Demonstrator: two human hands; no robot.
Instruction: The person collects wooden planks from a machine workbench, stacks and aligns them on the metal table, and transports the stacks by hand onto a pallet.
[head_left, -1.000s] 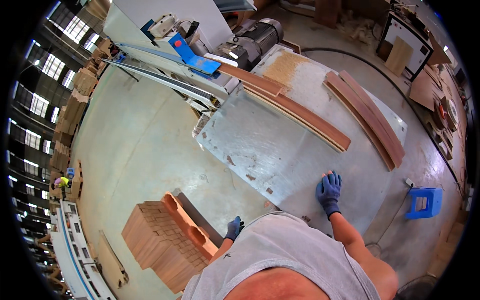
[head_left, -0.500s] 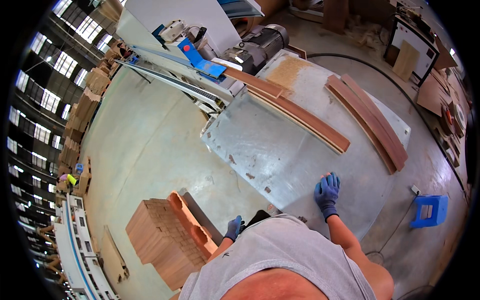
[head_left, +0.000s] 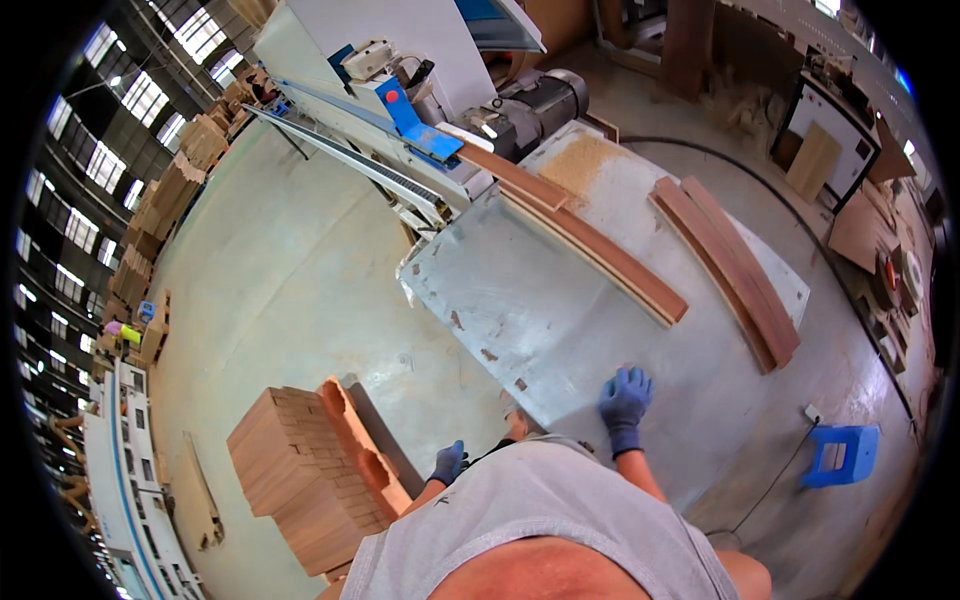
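Note:
My right hand (head_left: pixel 627 398), in a blue-grey glove, rests on the near part of a metal table (head_left: pixel 530 300) with its fingers outstretched and nothing in them. Low beside my body is my gloved left hand (head_left: pixel 449 463), thumb apart from the fingers, holding nothing that I can see. Beyond my right hand, long reddish-brown wooden strips (head_left: pixel 625 267) run across the tabletop up to the blue guard (head_left: pixel 432 143) of a machine. Further right lies a second group of curved wooden strips (head_left: pixel 722 270). Neither hand touches the wood.
On the floor to my left stands a stack of wooden blocks (head_left: pixel 300 450) beside an orange-brown piece with scooped edges (head_left: pixel 362 450). A blue stool (head_left: pixel 840 456) and a cable (head_left: pixel 770 500) are right of the table. An electric motor (head_left: pixel 545 105) and sawdust (head_left: pixel 580 165) lie at the far end.
The view has shifted, so the table and boards sit slightly lower and further left. My right hand stays on the tabletop with its fingers a little more spread. More of my foot shows beside the table.

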